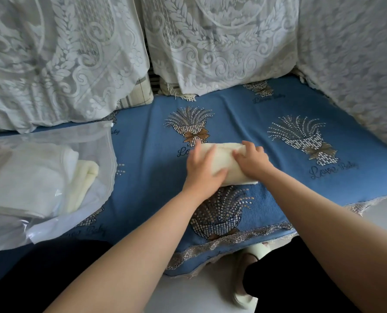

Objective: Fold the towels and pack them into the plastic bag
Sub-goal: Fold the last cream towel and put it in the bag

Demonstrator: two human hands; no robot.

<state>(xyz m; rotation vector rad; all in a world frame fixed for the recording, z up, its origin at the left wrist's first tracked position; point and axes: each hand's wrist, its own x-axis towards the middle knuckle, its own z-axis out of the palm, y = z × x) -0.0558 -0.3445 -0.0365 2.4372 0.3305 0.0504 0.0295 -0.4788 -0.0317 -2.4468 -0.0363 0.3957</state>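
Here the left hand (202,168) and the right hand (251,158) press flat, fingers spread, on a folded cream towel (222,163) on the blue cover (143,154). It looks soft and light, best gripped at both ends; the plastic bag (52,177) lies to the left.

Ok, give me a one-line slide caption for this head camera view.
Both hands, left hand and right hand, press a folded cream towel on the blue sofa cover beside the plastic bag.
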